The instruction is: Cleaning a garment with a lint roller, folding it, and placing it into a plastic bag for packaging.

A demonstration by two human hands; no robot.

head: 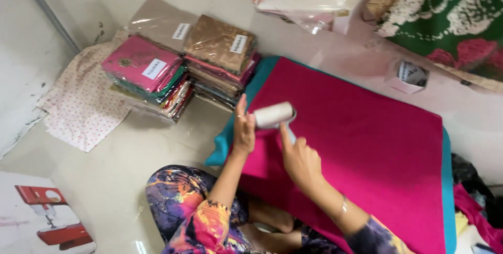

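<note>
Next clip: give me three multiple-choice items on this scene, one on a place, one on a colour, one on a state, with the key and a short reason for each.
1. Where do the stacks of packed garments lie?
A. On the pink cloth
B. On the floor beyond the cloth's left corner
C. In the person's lap

2. What colour is the big cloth under the hands?
A. Pink
B. White
C. Brown

3. How is the lint roller held?
A. Lying loose on the floor
B. Left hand alone
C. Right hand on the handle, left hand at the roll's end

Key: 1 B, the stacks sit on bare floor by the corner; 2 A, the cloth is bright pink; 3 C, both hands are on it.
</note>
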